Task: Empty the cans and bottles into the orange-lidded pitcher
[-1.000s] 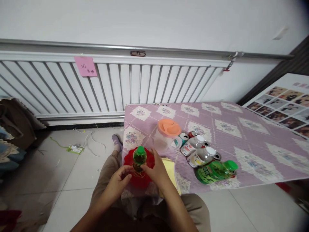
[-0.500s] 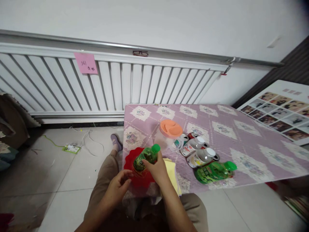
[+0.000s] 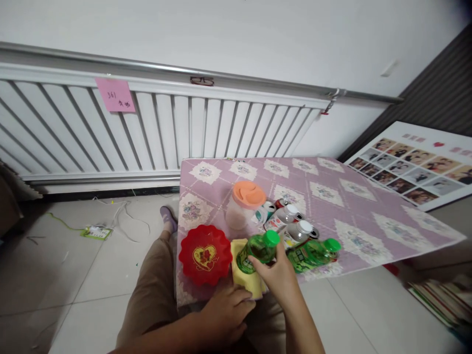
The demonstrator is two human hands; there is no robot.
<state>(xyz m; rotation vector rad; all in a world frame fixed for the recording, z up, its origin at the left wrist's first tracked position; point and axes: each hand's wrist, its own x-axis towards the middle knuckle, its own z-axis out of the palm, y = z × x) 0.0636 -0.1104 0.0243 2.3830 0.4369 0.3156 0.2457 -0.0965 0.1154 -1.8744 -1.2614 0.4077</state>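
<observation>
My right hand (image 3: 275,270) is wrapped round a green bottle (image 3: 254,253) with a green cap, held over a folded yellow cloth (image 3: 248,284). My left hand (image 3: 228,310) touches the cloth's near edge, its fingers curled and partly hidden. Left of the cloth lies a red scalloped plate (image 3: 188,268) with a gold heart print. A second green bottle (image 3: 308,256) lies to the right of the held one, beside bottles with white caps (image 3: 295,233).
Behind the cloth stands a clear container with an orange lid (image 3: 249,194). Several cans (image 3: 266,210) are grouped right of it. The patterned table (image 3: 276,169) meets a white radiator (image 3: 206,128); a photo board (image 3: 416,167) is at right.
My right hand has moved the green bottle rightward from over the red plate to over the yellow cloth. My left hand has also shifted right, from the plate's edge to the cloth.
</observation>
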